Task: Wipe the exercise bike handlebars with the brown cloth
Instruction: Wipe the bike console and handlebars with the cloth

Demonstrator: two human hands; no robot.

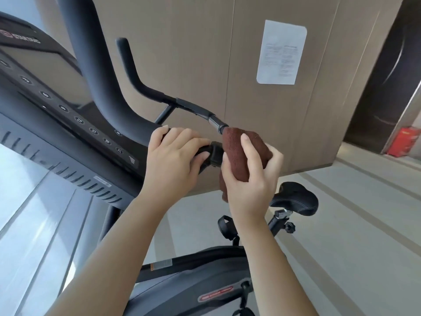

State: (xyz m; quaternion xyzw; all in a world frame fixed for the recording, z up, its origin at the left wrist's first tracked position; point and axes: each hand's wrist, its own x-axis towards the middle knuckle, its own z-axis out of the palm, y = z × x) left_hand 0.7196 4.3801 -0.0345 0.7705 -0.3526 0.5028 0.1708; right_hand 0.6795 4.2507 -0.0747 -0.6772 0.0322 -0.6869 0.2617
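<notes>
The black handlebars (145,90) of the exercise bike curve up at centre, with one grip rising at the upper left and a bar running right and down to a metal joint. My right hand (250,176) is wrapped around the brown cloth (234,147), pressing it over the bar's end just past that joint. My left hand (173,160) grips the black handlebar section right beside the cloth, thumb under the bar. What the cloth covers is hidden.
A treadmill console (57,106) with round buttons fills the left. The bike's black saddle (296,197), pedal strap and frame (196,281) lie below my arms. A brown panelled wall with a white notice (281,52) stands behind; a red box (403,142) sits on the floor far right.
</notes>
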